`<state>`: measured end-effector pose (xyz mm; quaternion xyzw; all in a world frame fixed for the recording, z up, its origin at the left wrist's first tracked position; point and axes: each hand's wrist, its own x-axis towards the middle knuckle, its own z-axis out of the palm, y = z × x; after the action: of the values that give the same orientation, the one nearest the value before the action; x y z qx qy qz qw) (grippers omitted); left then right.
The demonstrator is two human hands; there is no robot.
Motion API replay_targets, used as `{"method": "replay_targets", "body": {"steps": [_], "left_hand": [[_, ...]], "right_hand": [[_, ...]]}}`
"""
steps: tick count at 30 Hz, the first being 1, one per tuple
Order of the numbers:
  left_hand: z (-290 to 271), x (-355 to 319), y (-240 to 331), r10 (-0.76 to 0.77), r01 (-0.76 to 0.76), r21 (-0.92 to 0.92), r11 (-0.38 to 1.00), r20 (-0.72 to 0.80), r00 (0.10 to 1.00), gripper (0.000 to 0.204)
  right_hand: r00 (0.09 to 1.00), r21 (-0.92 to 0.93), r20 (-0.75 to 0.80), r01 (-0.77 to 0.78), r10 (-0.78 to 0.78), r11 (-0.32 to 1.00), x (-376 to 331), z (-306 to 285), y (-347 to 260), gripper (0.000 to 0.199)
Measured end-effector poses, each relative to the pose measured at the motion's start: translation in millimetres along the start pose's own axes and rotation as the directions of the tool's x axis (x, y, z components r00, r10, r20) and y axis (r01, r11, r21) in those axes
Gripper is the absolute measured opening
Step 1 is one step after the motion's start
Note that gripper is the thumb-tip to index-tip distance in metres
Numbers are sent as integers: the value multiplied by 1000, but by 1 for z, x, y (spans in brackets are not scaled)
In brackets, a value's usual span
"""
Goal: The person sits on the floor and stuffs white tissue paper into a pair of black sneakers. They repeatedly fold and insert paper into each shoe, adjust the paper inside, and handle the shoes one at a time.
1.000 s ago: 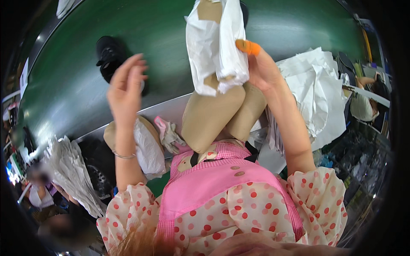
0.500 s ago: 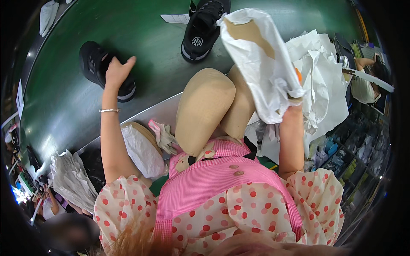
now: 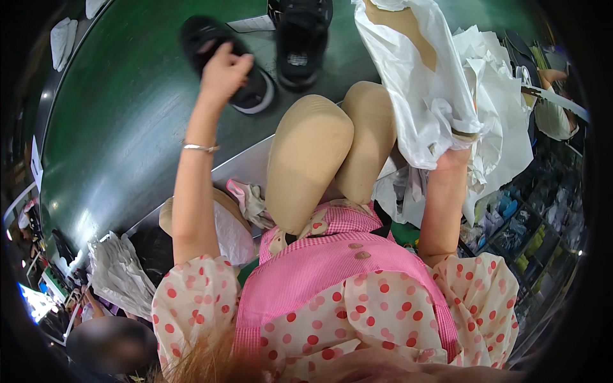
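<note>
A black shoe [image 3: 252,89] with a pale sole edge lies aslant above the green table, slightly blurred. My left hand [image 3: 225,71] is closed at its opening, some fingers hidden inside. Just right of it stands a second black shoe [image 3: 300,54], toe pointing away and a pale printed mark on its insole. At the right, my right hand [image 3: 454,158] grips the near end of a crumpled white paper wrapping [image 3: 424,96]. Inside the wrapping shows a flat tan piece [image 3: 405,29]; I cannot make out its kind. Most of the right fingers are hidden behind the paper.
Loose white paper sheets [image 3: 495,108] pile up at the right. The green table [image 3: 121,127] has a metal edge by my knees [image 3: 310,153]. A pink-edged glove [image 3: 249,203] lies near my lap, with crumpled paper [image 3: 118,271] lower left. Another person's arm [image 3: 550,78] shows far right.
My left hand has carried the black shoe rightward and away, close beside the other shoe. The wrapped tan piece in my right hand has shifted slightly right.
</note>
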<state>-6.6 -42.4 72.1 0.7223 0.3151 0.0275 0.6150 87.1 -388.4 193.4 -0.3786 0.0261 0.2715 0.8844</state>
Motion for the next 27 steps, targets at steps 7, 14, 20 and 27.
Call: {"method": "replay_targets", "body": {"steps": [7,14,20,27], "left_hand": [[0,-19,29,517,-308,610,730,-199,832,33],[-49,34,-32,713,-654,378,655,-24,700,31],[-60,57,-32,343,-343,-1,939,-32,939,26],[-50,62,-22,120,-88,-357,930,67,991,23]], "right_hand": [[994,-177,-112,-14,-6,984,-5,40,-6,30],[876,-419,-447,-29,-178,908,-12,32,3,38],[867,-758,-371,-76,-332,648,-16,44,18,40],[791,-796,-443,-132,-421,590,-20,18,19,40]]}}
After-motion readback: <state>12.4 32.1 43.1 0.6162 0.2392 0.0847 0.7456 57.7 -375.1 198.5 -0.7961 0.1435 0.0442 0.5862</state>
